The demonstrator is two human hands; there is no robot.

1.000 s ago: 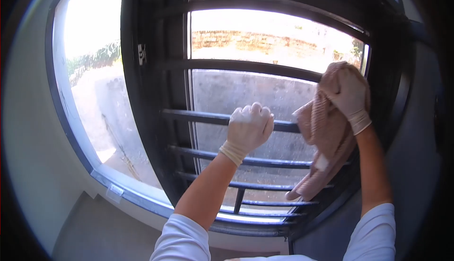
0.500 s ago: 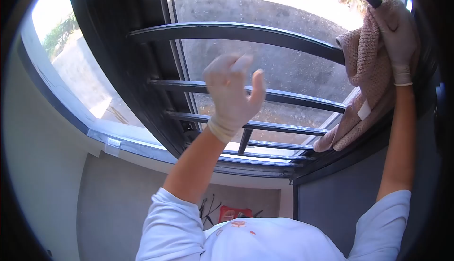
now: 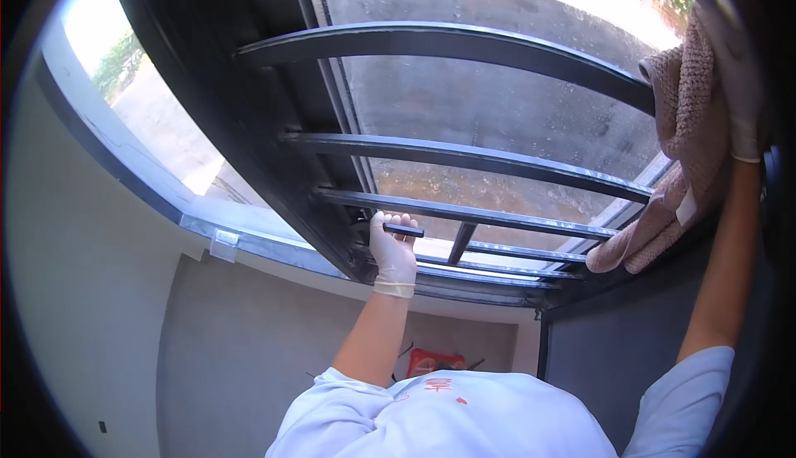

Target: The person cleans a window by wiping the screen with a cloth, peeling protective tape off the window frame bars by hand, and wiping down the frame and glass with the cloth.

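In a thin pale glove, my left hand [image 3: 393, 252] is closed around the black lever handle [image 3: 405, 231] of the dark metal door [image 3: 240, 118]. Up at the right, my gloved right hand [image 3: 740, 77] presses a pinkish-brown knitted towel [image 3: 686, 139] against the door's far edge; its fingers are dim and partly out of sight. The towel hangs in folds below that hand, with a small white tag [image 3: 686, 208] on it. Several dark horizontal bars [image 3: 473, 155] cross the door's spotted glass [image 3: 497, 85] between my hands.
A pale wall [image 3: 91, 292] and door frame [image 3: 249, 247] with a clear piece fixed to it lie at the left. Below, a red object [image 3: 431, 362] rests by the grey wall. A dark panel [image 3: 622, 325] stands at the lower right.
My left hand has come down from in front of the bars and taken hold of the door handle. My right hand and the towel appear farther right as the view shifted.
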